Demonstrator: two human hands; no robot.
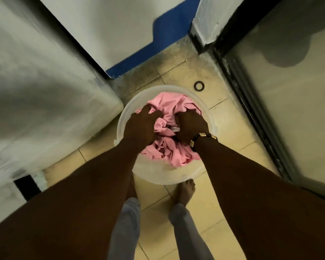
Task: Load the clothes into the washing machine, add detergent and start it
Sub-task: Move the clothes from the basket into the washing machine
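A round white basin point(159, 175) stands on the tiled floor in front of my feet, filled with crumpled pink cloth point(169, 103). My left hand point(141, 126) digs into the cloth on the left side, fingers curled into the folds. On the right, my right hand point(190, 126), with a beaded bracelet at the wrist, grips the pink cloth, and a bit of white fabric point(174, 129) shows beside it. The washing machine point(36, 87), white and blurred, fills the left of the view beside the basin.
A black ring point(199, 86) lies on the floor tiles beyond the basin. A dark-framed glass door point(281, 102) runs along the right. A white wall with a blue base strip point(154, 47) closes the back. My bare feet stand just behind the basin.
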